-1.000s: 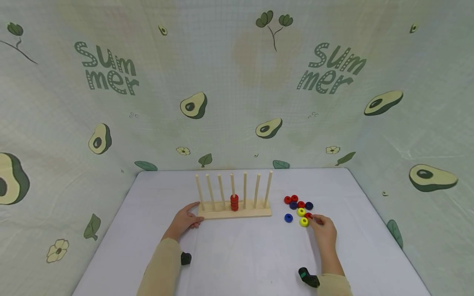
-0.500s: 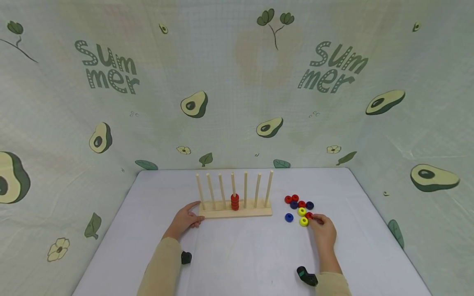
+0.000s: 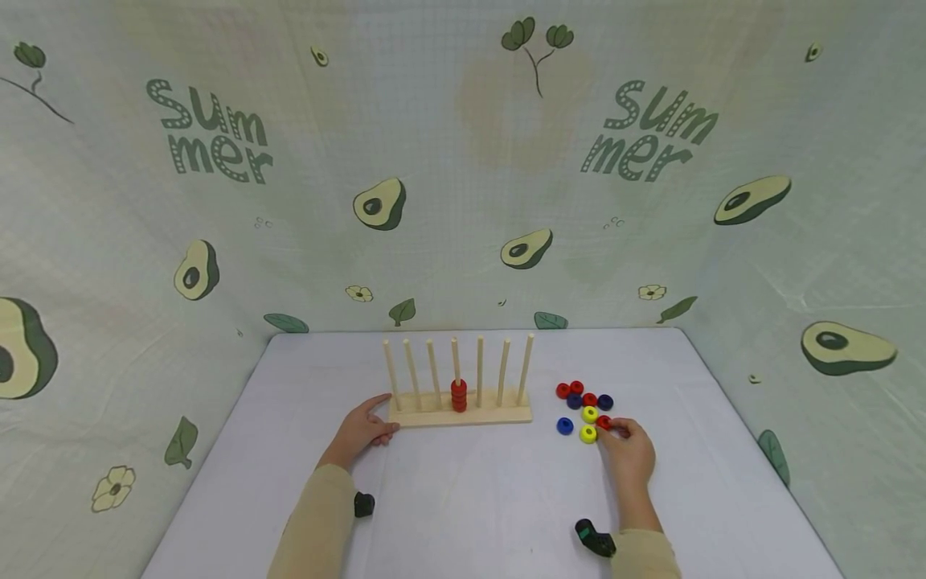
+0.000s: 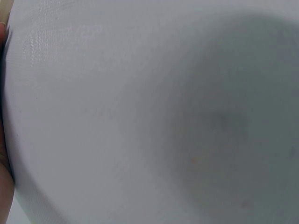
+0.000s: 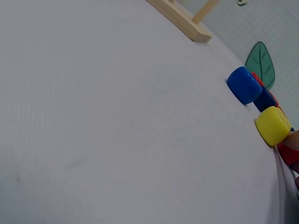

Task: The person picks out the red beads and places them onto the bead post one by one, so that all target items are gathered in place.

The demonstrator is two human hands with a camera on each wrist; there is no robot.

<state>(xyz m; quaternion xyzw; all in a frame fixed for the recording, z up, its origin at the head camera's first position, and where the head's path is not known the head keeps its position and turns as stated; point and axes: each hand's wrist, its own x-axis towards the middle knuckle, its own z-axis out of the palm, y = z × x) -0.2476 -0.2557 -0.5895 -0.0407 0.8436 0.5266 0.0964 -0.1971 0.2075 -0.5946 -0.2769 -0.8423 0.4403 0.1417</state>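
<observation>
A wooden peg rack [image 3: 499, 416] with several upright pegs stands on the table, red beads [image 3: 459, 396] stacked on its middle peg. My left hand [image 3: 358, 432] grips the rack's left end between thumb and forefinger. To the right, my right hand [image 3: 631, 452] pinches a red bead [image 3: 604, 422] low at the table. Right beside those fingers lies a yellow bead [image 3: 587, 434], also seen in the right wrist view as a yellow bead [image 5: 273, 126]. The fingers partly cover the red bead [image 5: 288, 154] there. In the left wrist view, only a sliver of the left hand [image 4: 4, 196] shows.
Behind the right hand lie another yellow bead [image 3: 589, 414], a blue bead [image 3: 565, 426], dark blue beads [image 3: 604, 401] and more red beads [image 3: 563, 390]. A white cloth covers the table [image 3: 463, 498]. A printed curtain [image 3: 434, 265] rises behind and at both sides.
My right hand has shifted slightly left, and the nearer yellow bead has slid a little left with it. The left hand and the rack stay in place.
</observation>
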